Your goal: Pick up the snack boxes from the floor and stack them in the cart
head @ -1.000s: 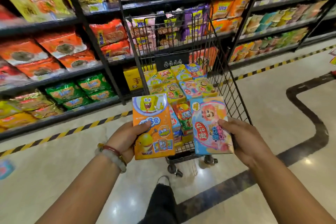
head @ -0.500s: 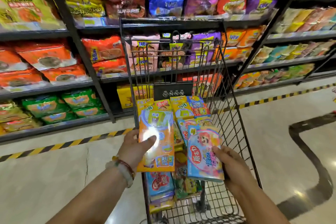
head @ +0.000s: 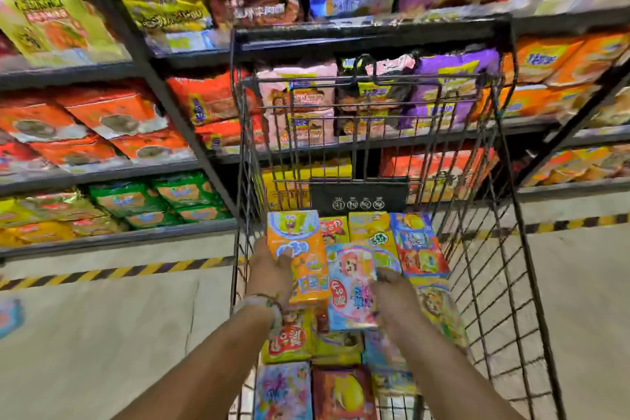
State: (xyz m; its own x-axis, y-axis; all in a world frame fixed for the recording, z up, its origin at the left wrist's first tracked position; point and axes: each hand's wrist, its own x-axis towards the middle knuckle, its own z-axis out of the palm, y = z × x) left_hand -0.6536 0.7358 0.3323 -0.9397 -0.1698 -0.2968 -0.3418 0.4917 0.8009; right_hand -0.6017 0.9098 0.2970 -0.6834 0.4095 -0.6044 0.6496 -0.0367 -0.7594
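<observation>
A black wire cart (head: 491, 283) stands in front of me, its basket filled with several colourful snack boxes (head: 419, 249). My left hand (head: 272, 269) grips an orange cartoon snack box (head: 300, 256) by its left edge, thumb across its face, low over the boxes at the basket's left side. Beside it, my right hand (head: 392, 297) holds a pink and blue snack box (head: 351, 286) by its right edge, lying over the middle of the pile. Both arms reach into the basket from its near end.
Dark shelves (head: 112, 72) packed with snack bags run along the left and behind the cart. A yellow-and-black striped line (head: 119, 271) marks the pale floor along the shelf base. A small blue item (head: 10, 317) lies on the floor at far left.
I have stepped closer and both hands have carried their boxes forward and down into the cart basket, from above its near end to just over the stacked boxes.
</observation>
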